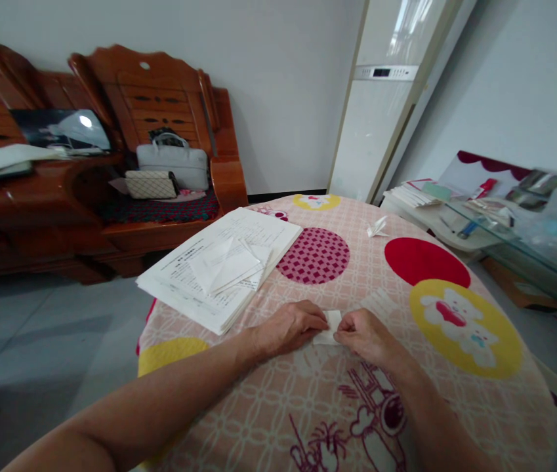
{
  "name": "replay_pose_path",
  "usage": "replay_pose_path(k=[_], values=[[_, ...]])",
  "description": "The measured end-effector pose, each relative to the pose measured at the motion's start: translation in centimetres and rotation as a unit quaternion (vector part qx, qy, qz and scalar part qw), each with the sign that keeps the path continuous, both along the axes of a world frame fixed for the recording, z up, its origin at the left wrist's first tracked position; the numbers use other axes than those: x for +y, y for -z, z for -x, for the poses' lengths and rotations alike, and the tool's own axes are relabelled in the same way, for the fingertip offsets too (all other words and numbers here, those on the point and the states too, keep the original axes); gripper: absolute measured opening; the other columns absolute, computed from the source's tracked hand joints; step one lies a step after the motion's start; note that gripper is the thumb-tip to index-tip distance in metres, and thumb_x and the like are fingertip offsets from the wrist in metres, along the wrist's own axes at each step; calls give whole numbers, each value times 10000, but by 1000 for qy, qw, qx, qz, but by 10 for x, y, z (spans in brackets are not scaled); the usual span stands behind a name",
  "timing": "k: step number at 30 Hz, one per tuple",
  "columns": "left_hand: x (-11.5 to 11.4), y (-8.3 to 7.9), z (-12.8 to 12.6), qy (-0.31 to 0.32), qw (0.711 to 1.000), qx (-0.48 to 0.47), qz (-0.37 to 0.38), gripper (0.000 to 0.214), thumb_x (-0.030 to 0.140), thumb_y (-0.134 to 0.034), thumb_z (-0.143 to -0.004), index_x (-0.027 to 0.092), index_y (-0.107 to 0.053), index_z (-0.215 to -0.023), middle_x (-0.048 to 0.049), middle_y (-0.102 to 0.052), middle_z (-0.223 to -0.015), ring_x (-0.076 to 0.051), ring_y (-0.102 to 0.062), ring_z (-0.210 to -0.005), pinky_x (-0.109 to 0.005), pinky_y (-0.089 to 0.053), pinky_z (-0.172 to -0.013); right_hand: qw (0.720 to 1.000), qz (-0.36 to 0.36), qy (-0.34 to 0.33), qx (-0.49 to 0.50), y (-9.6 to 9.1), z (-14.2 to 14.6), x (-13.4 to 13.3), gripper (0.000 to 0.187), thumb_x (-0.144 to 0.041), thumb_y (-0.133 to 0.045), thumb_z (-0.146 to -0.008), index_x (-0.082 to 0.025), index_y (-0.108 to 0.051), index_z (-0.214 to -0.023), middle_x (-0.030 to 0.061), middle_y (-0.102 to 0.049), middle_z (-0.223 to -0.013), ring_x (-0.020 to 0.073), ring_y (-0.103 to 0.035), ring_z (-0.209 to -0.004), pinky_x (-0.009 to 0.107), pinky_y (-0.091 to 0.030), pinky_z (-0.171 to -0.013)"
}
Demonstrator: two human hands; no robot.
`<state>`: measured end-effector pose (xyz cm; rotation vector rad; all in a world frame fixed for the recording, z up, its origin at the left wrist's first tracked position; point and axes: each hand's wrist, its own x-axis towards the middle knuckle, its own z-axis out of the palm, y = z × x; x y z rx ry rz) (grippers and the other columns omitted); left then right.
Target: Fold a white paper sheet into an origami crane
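A small piece of folded white paper (327, 335) lies on the patterned tablecloth between my two hands. My left hand (296, 325) rests at its left side, fingers bent together with the tips on the paper. From the right, my right hand (363, 333) pinches the paper's edge between thumb and curled fingers. Beyond both hands, toward the table's far right, stands a little folded paper figure (377, 227). A stack of printed sheets (194, 275) is to the left of my hands, with loose blank white paper squares (226, 263) on top.
The round table is covered by a pink tablecloth (253, 400) with coloured circles. At the right, a glass-topped side table (519, 246) holds papers and a plastic bag. A wooden chair (160, 85) with bags on it stands at the back left, near a tall air conditioner (357, 124).
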<state>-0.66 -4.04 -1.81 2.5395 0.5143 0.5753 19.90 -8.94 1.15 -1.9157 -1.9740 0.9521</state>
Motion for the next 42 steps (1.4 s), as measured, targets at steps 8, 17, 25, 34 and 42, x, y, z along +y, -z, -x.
replay_pose_path(k=[8, 17, 25, 34, 42], values=[[-1, -2, 0, 0, 1000, 5, -18, 224, 166, -494, -925, 151, -710, -984, -88, -704, -972, -174, -636, -914, -248, -477, -808, 999, -16, 13, -40, 4, 5, -1, 96, -164, -581, -734, -144, -666, -694, 55, -674, -688, 161, -583, -656, 248, -330, -573], [0, -3, 1, 28, 998, 28, -50, 262, 130, -458, -930, 166, -695, -1037, -90, -700, -1015, -180, -627, -956, -266, -470, -838, 998, -27, 30, -51, 8, 8, 2, 84, -142, -583, -701, -149, -662, -673, 71, -686, -699, 179, -599, -669, 259, -323, -577], [-1, -15, 8, 84, 988, 75, -107, 271, 201, -473, -952, 206, -650, -1157, -94, -658, -1069, -205, -596, -1042, -283, -464, -881, 998, -18, 35, -47, 2, 12, 3, 93, -132, -587, -684, -154, -668, -642, 63, -681, -672, 179, -602, -658, 262, -311, -564], [-2, -14, 6, 70, 987, 75, -122, 269, 210, -476, -956, 220, -657, -1154, -76, -660, -1001, -184, -611, -966, -265, -466, -820, 998, -26, 36, -42, 5, 7, 2, 20, -141, -624, -694, -154, -639, -690, 53, -677, -728, 160, -583, -691, 243, -347, -603], [-1, -10, 8, 65, 990, 74, -104, 281, 200, -482, -953, 233, -661, -1167, -69, -662, -1079, -179, -616, -975, -266, -470, -823, 1000, -10, 18, -9, -1, 4, 0, 118, -47, -556, -651, -162, -582, -650, 11, -631, -613, 118, -562, -559, 214, -321, -514]])
